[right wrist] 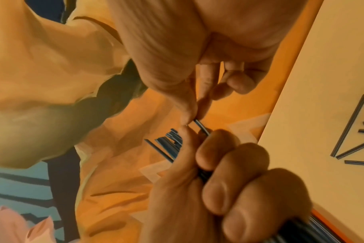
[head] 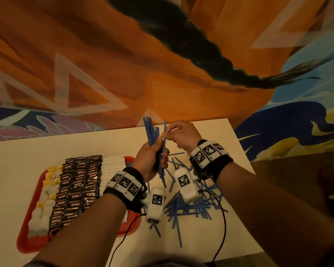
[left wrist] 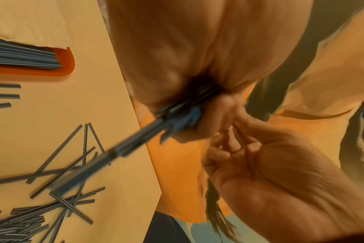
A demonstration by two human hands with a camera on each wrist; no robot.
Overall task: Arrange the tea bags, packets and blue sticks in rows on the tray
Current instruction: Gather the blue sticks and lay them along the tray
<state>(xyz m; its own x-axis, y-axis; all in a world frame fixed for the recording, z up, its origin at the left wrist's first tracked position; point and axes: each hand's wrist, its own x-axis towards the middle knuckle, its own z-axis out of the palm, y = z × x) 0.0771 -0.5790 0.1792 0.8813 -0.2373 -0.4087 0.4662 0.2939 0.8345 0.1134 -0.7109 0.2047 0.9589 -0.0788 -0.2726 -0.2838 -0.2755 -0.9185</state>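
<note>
Sticks [head: 152,132] stand bunched in my raised left hand's [head: 150,160] fist; my right hand [head: 183,135] pinches one stick [head: 164,135] beside them.

A pale surface [head: 37,151] carries a red tray [head: 33,245] at its left. Just right of the tray, loose blue sticks [head: 187,207] lie scattered and crossed in a heap. Two black cables [head: 224,228] trail over the near edge.

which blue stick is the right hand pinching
The single blue stick standing upright beside the bundle in the left hand; the right hand pinches it alone.
</note>
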